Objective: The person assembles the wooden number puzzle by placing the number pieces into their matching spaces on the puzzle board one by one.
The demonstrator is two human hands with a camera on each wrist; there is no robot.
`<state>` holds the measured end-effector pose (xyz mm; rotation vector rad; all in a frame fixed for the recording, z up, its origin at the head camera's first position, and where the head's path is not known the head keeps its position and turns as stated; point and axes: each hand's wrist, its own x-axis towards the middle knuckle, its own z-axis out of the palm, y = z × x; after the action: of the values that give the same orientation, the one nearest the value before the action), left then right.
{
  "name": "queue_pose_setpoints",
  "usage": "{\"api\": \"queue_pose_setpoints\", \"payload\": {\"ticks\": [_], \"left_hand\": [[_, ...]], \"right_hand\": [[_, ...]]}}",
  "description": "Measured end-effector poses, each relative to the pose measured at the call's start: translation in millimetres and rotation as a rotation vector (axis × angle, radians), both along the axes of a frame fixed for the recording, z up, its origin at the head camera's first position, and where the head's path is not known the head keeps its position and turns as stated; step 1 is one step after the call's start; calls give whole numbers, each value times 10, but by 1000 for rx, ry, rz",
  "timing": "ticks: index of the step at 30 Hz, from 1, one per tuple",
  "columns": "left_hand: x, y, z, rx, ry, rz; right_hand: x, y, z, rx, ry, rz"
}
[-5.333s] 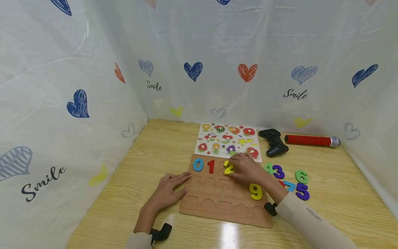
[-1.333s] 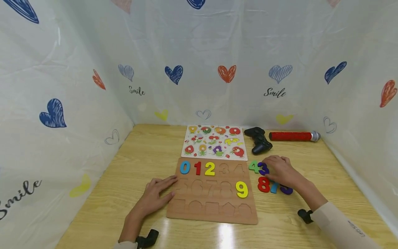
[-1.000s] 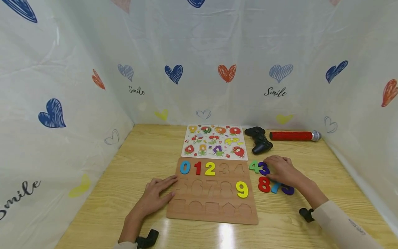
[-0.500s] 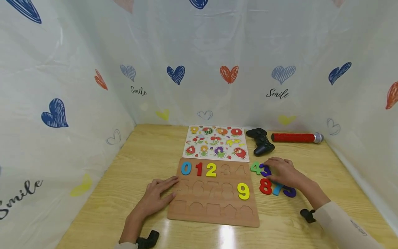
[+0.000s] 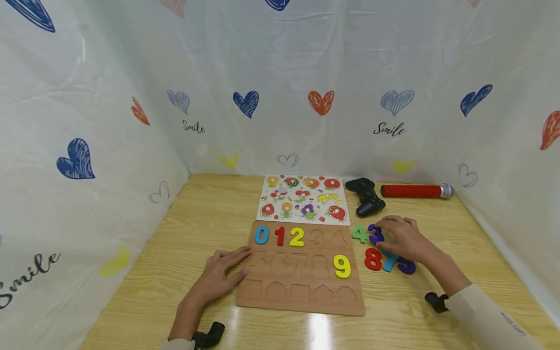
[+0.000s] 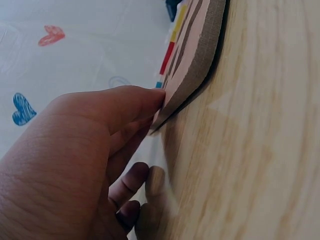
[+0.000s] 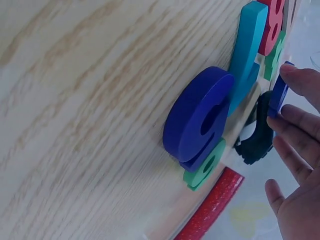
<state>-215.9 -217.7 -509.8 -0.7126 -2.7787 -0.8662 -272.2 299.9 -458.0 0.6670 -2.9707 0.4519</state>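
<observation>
A wooden number board (image 5: 302, 304) lies on the table, with the blue 0 (image 5: 256, 236), red 1 (image 5: 280, 236), yellow 2 (image 5: 297, 242) and yellow 9 (image 5: 348, 267) on it. My left hand (image 5: 220, 277) rests at its left edge, fingers extended; the left wrist view shows the thumb touching the board's side (image 6: 192, 80). Right of the board, my right hand (image 5: 407, 238) pinches the purple 3 (image 7: 278, 95) between thumb and fingers, raised off the table. Close by lie the green 4 (image 5: 359, 234), red 8 (image 5: 373, 259), blue 7 (image 5: 390, 262) and purple 5 (image 5: 408, 266).
A fruit picture board (image 5: 282, 204) adjoins the number board's far edge. Behind the loose numbers are a black game controller (image 5: 370, 201) and a red microphone (image 5: 411, 191). The green 6 (image 7: 202, 170) shows only in the right wrist view. A patterned sheet encloses the table.
Earlier, my right hand held the yellow 2 over the board; the 2 now sits in the top row. That hand has moved right to the purple 3, which has shifted slightly away from the 4.
</observation>
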Motion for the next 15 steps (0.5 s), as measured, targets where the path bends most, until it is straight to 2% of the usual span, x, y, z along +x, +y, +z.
{"api": "queue_pose_setpoints", "payload": {"ticks": [15], "left_hand": [[5, 7, -4, 1, 0, -2]], "right_hand": [[50, -57, 10, -24, 5, 15]]}}
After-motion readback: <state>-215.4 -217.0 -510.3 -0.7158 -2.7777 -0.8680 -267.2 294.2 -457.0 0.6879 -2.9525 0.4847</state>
